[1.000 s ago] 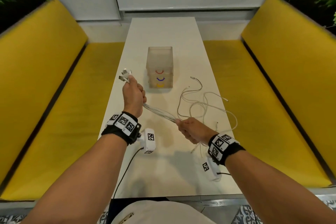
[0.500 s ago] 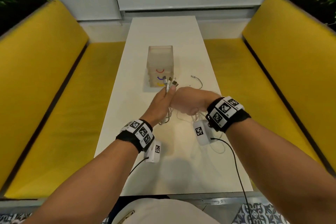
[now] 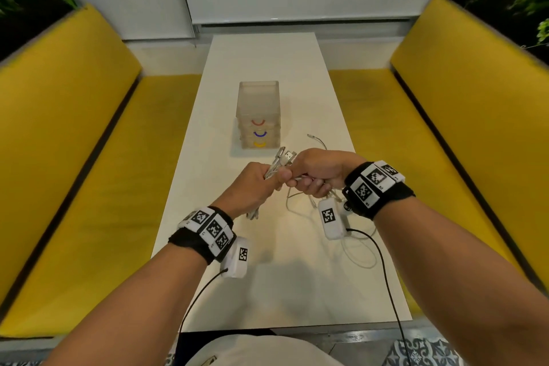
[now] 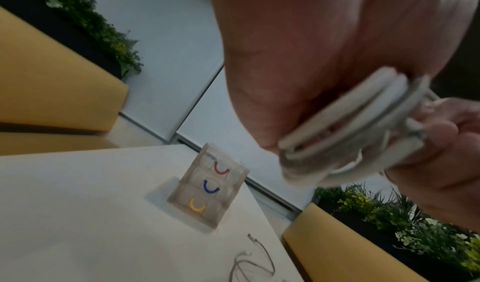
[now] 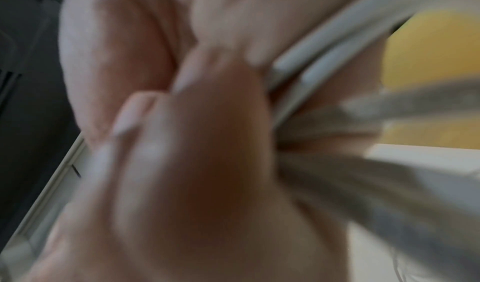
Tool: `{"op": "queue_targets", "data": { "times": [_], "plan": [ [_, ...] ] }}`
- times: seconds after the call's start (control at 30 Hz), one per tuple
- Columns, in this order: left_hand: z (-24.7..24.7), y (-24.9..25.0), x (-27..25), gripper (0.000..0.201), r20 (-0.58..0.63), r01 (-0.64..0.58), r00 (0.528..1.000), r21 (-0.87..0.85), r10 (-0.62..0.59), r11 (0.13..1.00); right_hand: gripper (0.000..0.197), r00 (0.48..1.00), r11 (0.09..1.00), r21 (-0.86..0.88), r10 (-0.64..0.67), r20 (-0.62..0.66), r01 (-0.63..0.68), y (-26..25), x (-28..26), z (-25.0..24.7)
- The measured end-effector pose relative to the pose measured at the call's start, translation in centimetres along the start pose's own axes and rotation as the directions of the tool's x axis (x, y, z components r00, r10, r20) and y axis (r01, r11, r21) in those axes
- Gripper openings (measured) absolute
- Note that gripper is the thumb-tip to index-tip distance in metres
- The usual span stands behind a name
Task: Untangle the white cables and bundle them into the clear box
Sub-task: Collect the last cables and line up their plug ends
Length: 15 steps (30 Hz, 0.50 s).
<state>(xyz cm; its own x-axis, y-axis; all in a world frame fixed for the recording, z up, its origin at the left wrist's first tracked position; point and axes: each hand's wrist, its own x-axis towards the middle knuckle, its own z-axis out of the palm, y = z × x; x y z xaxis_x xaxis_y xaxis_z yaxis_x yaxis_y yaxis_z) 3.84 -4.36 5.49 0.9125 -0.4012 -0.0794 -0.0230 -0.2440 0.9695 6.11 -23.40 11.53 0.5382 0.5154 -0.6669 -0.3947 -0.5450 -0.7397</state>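
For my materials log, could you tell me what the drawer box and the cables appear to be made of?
Clear drawer box: seemingly frosted translucent plastic; the table shows dimly through its walls, and the handles are coloured.
White cables: likely matte rubbery plastic sheathing, bending into loops, with metal plug tips.

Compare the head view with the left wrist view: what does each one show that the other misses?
Only the head view shows both wrists, the right hand whole, and slack cable loops near the table's front edge. Only the left wrist view shows the folded cables up close, strands stacked side by side. Both show the clear box, the left hand gripping the cables, and a loose cable end.
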Motion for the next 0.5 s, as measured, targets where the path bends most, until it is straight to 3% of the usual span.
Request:
{"op": "queue_targets", "data": {
  "times": [0.17,0.27,0.5],
  "plan": [
    [-1.0,1.0,-0.1,0.049,0.109,0.040,0.993,0.026,-0.043,0.999,0.048,0.999,0.999,-0.026,0.031,-0.030,-0.032,-0.2,-0.9,-1.2],
    [-1.6,1.0,-0.3,0.041,0.104,0.066,0.992,0.072,-0.074,0.995,0.048,0.998,0.999,0.004,0.051,-0.038,-0.051,0.0,-1.2,-2.4],
    [-4.1,1.2,-0.2,0.038,-0.139,0.036,0.990,0.083,-0.024,0.996,0.052,0.969,0.997,-0.077,-0.001,-0.248,-0.019,1.0,-0.8,-3.5]
  ]
}}
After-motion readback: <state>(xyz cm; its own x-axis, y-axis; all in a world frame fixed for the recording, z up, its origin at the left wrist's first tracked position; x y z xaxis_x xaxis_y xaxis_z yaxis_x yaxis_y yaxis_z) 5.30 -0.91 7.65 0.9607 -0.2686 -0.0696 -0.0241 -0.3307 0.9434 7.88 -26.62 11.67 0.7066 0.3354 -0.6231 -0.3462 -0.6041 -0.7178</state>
